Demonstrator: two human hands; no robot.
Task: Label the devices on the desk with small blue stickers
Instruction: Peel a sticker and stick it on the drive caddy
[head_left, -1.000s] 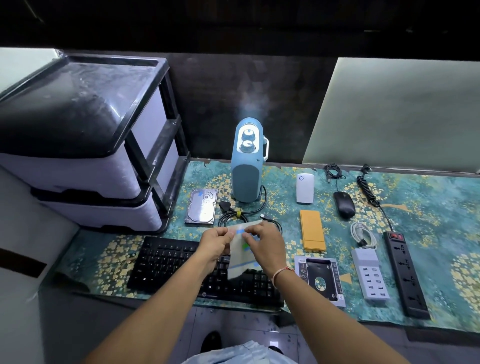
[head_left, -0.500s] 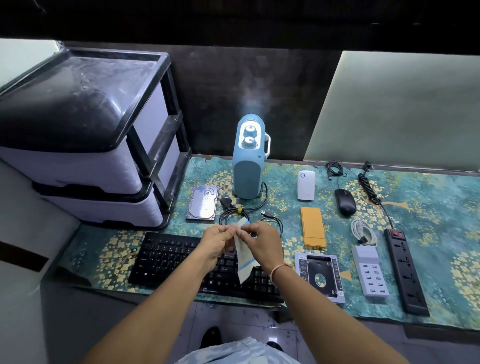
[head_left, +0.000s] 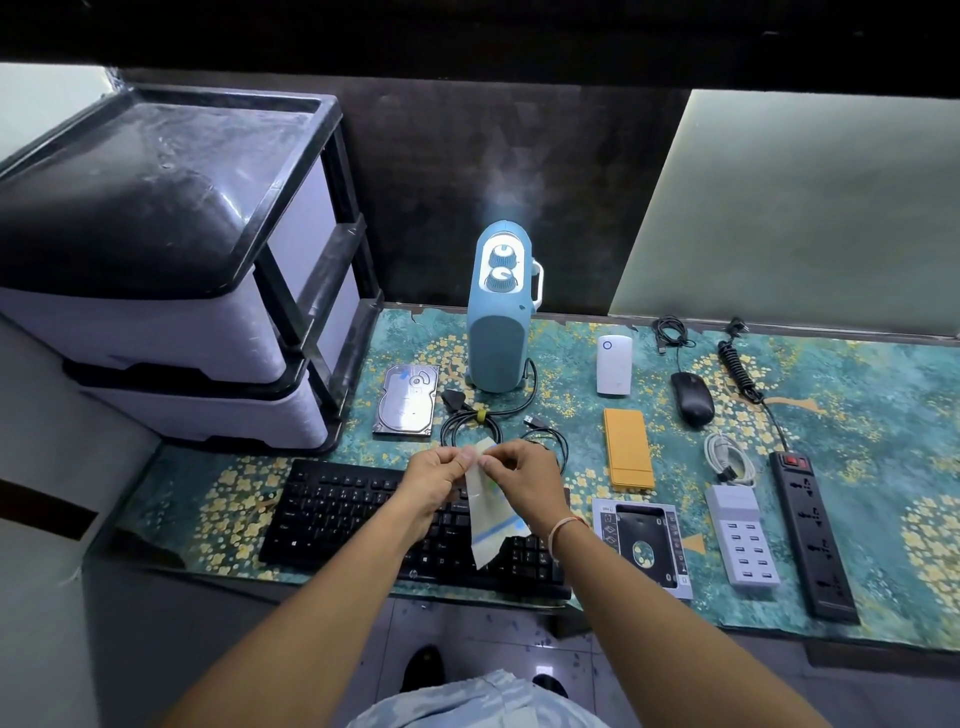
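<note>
Both hands meet above the black keyboard (head_left: 353, 519). My left hand (head_left: 436, 478) and my right hand (head_left: 524, 475) pinch the top of a pale sticker sheet (head_left: 488, 525) that hangs down with blue marks on it. On the desk lie a hard drive (head_left: 408, 400) bearing a blue mark, a blue humidifier (head_left: 501, 312) giving off mist, a white plug-in device (head_left: 614, 364), a black mouse (head_left: 692, 399), an orange flat case (head_left: 627, 454), a drive caddy (head_left: 644, 545), a white USB charger (head_left: 743, 540) and a black power strip (head_left: 813, 535).
A black-and-white drawer unit (head_left: 171, 270) stands at the desk's left end. Coiled black cables (head_left: 483, 421) lie behind my hands, a white cable (head_left: 727, 457) beside the charger. The patterned teal desk mat (head_left: 857, 415) runs to the right edge.
My hands have turned the sticker sheet from flat and facing me to hanging edge-on, with the fingertips drawn closer together at its top. The view has tilted slightly.
</note>
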